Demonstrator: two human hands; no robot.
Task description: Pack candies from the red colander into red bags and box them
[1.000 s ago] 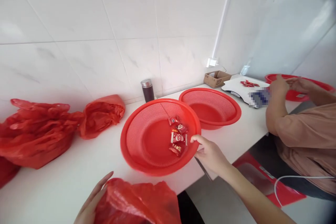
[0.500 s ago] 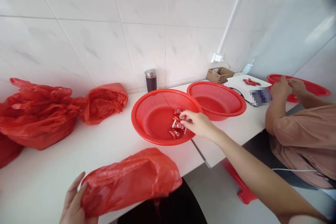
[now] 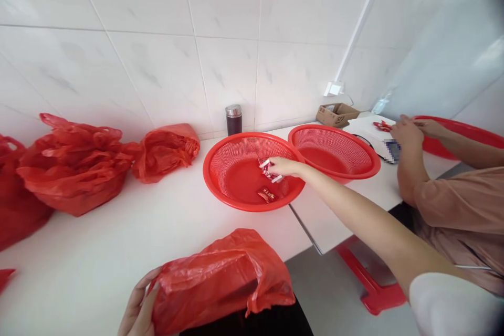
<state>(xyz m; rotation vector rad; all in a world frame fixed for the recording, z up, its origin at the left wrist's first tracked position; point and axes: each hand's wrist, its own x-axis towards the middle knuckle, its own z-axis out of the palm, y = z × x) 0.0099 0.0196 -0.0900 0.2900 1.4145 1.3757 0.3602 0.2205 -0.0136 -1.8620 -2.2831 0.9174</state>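
Note:
My left hand [image 3: 140, 305] is closed on the edge of a red plastic bag [image 3: 220, 281], which sags open at the table's front edge. My right hand [image 3: 284, 167] reaches into the near red perforated basket [image 3: 214, 194]. Its fingers are closed on a few small red-and-white wrapped candies [image 3: 268, 167], partly covered by the fingers. One dark red wrapped candy [image 3: 266, 195] lies loose on the basket floor, just below the hand. What the bag contains is hidden.
A second red basket [image 3: 372, 169] stands right of the first. Full red bags [image 3: 79, 168] and a crumpled red bag [image 3: 165, 155] lie left. Behind are a thermos [image 3: 234, 122] and a cardboard box [image 3: 334, 115]. A co-worker's hands [image 3: 411, 131] are beside a white scale [image 3: 368, 127].
My right hand has gathered several candies from the pile, leaving one loose in the basket. The bag in my left hand appears farther right; the view has shifted slightly. The co-worker's hands moved toward the scale.

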